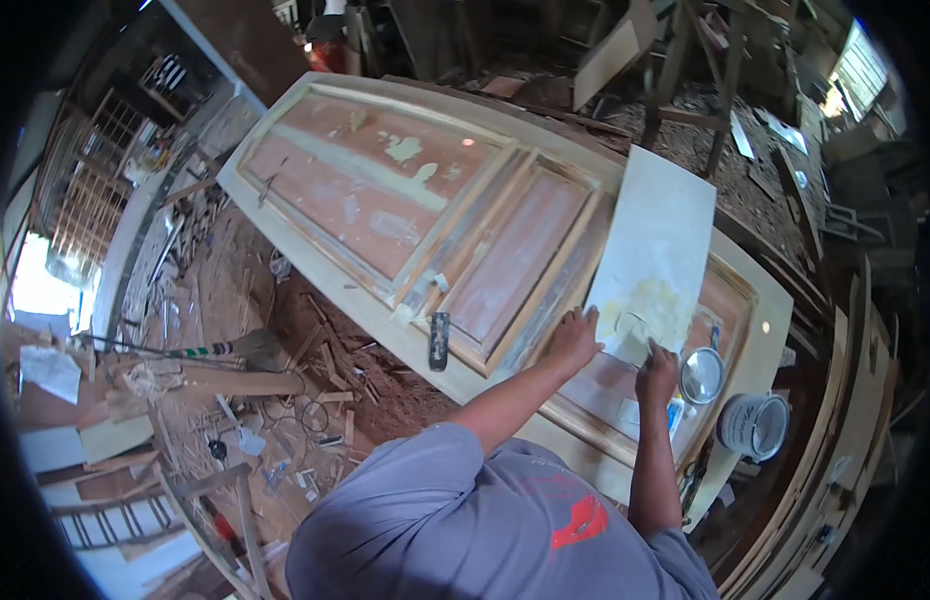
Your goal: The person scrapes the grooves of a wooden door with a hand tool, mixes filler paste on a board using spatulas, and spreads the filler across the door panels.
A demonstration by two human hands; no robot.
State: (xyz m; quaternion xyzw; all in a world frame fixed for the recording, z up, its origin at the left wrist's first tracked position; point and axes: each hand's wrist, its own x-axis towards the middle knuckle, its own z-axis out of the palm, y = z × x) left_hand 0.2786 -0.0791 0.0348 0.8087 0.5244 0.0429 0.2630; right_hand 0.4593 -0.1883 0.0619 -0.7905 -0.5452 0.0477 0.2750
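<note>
A panelled wooden door (525, 130) lies flat before me, with pale filler patches on its panels. Across it rests a white board (657, 215) with a yellowish smear of paste (653, 302) near its close end. My left hand (577, 338) grips the board's lower left edge. In my closed right hand (657, 374) is what looks like a putty knife (650, 347), its blade against the paste; most of its handle is hidden. Right of that hand stands a small round tin (701, 375). A blue-and-white tube (675, 412) shows partly behind my right wrist.
An open paint can (751, 426) stands by the door's right edge. A dark oblong tool (439, 341) lies on the near edge. Wood scraps (330, 370) litter the floor at left, a broom (247, 350) among them. Long planks (835, 440) line the right side.
</note>
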